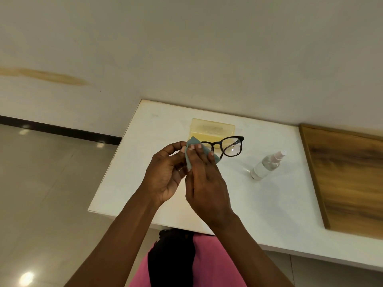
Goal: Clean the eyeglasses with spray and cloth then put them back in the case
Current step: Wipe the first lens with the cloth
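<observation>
No readable text, brand, number or sign anywhere. The spray bottle point(262, 166) has a plain white label, and the yellow case point(212, 129) carries no legible marking.

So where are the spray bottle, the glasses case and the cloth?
spray bottle point(261, 167): head view, on its clear body.
glasses case point(213, 128): head view, on its raised yellow lid.
cloth point(215, 158): head view, on its right corner.

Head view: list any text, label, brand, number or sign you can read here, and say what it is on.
No text can be read in this frame.
Spray bottle: white label band, no print legible.
Case: a faint patch inside the lid, too blurred to tell whether it is lettering.
Eyeglasses: no marking visible on the black frame.
Cloth: plain, no print seen.
</observation>
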